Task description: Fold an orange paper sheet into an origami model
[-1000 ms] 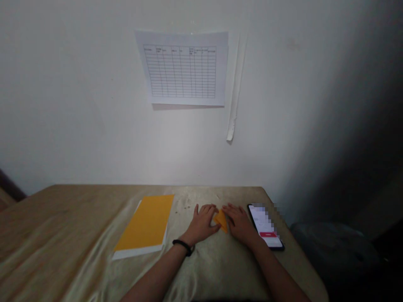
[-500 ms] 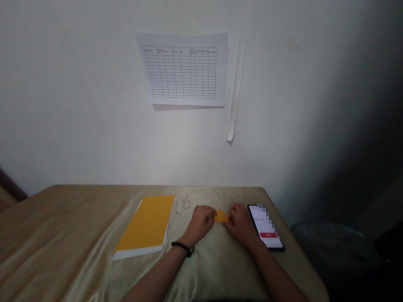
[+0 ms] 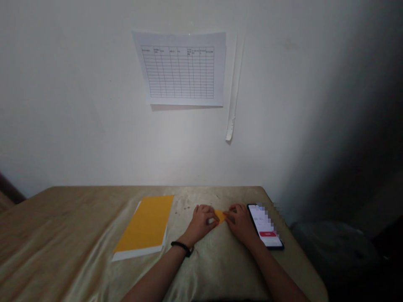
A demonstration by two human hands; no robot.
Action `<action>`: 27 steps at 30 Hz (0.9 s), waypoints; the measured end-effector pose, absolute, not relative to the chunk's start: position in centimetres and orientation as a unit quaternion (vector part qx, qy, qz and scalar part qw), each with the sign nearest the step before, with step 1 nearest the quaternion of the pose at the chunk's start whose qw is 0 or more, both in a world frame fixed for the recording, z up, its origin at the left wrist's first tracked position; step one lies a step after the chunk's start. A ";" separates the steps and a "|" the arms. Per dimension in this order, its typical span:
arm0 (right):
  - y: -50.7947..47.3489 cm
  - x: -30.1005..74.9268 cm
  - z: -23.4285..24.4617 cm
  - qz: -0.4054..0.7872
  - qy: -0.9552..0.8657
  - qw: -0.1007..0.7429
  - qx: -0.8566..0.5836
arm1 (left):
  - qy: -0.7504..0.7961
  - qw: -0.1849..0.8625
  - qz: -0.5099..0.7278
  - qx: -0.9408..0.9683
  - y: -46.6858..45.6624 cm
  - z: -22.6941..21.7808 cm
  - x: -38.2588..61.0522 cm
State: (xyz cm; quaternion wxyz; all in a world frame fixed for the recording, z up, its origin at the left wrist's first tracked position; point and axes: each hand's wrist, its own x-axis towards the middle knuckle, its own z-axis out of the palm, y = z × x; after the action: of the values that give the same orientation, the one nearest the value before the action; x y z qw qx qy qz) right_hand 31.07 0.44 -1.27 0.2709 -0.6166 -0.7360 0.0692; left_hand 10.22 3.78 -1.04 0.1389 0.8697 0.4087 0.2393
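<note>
Between my two hands is a small folded piece of orange paper (image 3: 221, 216), just above or on the cloth-covered table. My left hand (image 3: 203, 219), with a black band at the wrist, pinches its left side between thumb and fingers. From the other side, my right hand (image 3: 239, 220) grips the right corner with thumb and fingertips. The fingers partly cover the paper's edges, so its full shape is hidden.
A stack of orange and white paper sheets (image 3: 146, 224) lies left of my hands. Close to my right hand rests a phone (image 3: 267, 237) with a lit screen. A printed table sheet (image 3: 182, 69) hangs on the wall behind the cloth-covered table (image 3: 94, 197).
The orange paper has turned a little and shows a narrower shape. My fingers have shifted their grip on it, the right fingertips now nearer its corner. The sheets and phone stay put.
</note>
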 end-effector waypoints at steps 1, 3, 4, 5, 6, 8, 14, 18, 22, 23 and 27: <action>0.5 31.1 -1.4 0.072 -0.733 0.277 -0.617 | 0.409 0.136 0.236 0.871 3.7 -1.0 10.2; 0.7 31.1 -1.5 0.075 -0.720 0.302 -0.620 | 0.414 0.136 0.227 0.871 3.6 -1.0 10.2; 0.7 31.1 -1.6 0.075 -0.710 0.319 -0.623 | 0.416 0.138 0.222 0.871 3.5 -0.9 10.3; 0.8 31.1 -1.6 0.075 -0.700 0.335 -0.626 | 0.418 0.141 0.218 0.870 3.5 -0.9 10.3; 0.8 31.1 -1.7 0.076 -0.691 0.348 -0.629 | 0.419 0.144 0.216 0.870 3.4 -0.9 10.3; 0.9 31.1 -1.8 0.084 -0.678 0.364 -0.633 | 0.422 0.142 0.221 0.868 3.3 -0.8 10.3; 0.6 31.0 -1.9 0.123 -0.691 0.360 -0.615 | 0.429 0.124 0.230 0.865 3.2 -0.9 10.4; 0.3 30.8 -1.7 0.124 -0.691 0.348 -0.622 | 0.429 0.115 0.221 0.868 3.1 -0.8 10.4; 0.3 30.8 -1.7 0.106 -0.678 0.350 -0.637 | 0.433 0.115 0.217 0.867 3.1 -0.7 10.5; 0.4 30.8 -1.7 0.100 -0.676 0.346 -0.643 | 0.434 0.115 0.217 0.867 3.0 -0.6 10.5; 0.7 31.0 -1.7 0.078 -0.658 0.330 -0.673 | 0.437 0.112 0.215 0.866 3.0 -0.6 10.5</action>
State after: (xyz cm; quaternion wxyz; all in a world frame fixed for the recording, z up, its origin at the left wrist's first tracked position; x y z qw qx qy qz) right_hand 30.99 0.71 -1.69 0.3302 -0.6725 -0.6577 0.0783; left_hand 10.51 3.00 -0.64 0.1124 0.8661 0.4370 0.2151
